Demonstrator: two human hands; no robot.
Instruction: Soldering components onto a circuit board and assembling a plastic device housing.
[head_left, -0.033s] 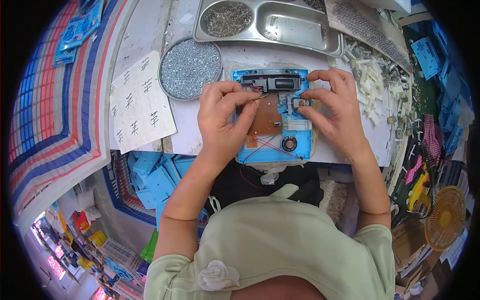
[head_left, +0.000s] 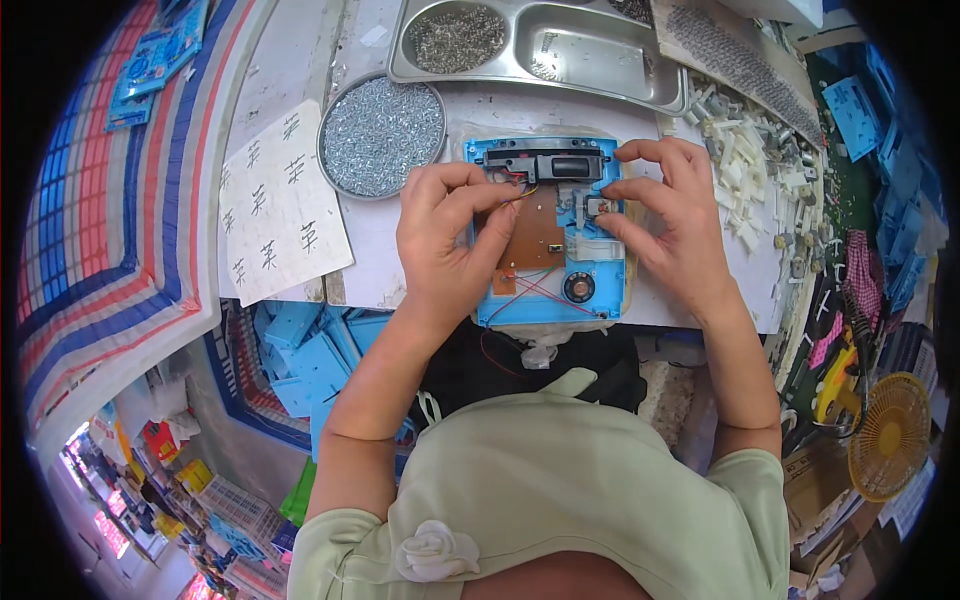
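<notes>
A blue plastic casing [head_left: 535, 314] lies open-side up on the worktable in front of me. Inside it are a brown circuit board [head_left: 533, 237], a black bar-shaped part [head_left: 572, 167] along the far edge, and a small round speaker [head_left: 578, 288] with red wires at the near right. My left hand [head_left: 445, 235] pinches thin wires [head_left: 527, 191] at the casing's upper left. On the right side, my right hand [head_left: 675, 225] has thumb and index finger closed on a small silvery part [head_left: 597, 206] seated in the casing; the fingertips partly cover it.
A round pan of small screws [head_left: 382, 138] stands left of the casing, beside a handwritten paper sheet [head_left: 285, 205]. Beyond lies a compartmented metal tray [head_left: 585, 50]. White plastic pieces [head_left: 735, 170] are heaped at right. More blue casings [head_left: 315, 355] sit below the table's left edge.
</notes>
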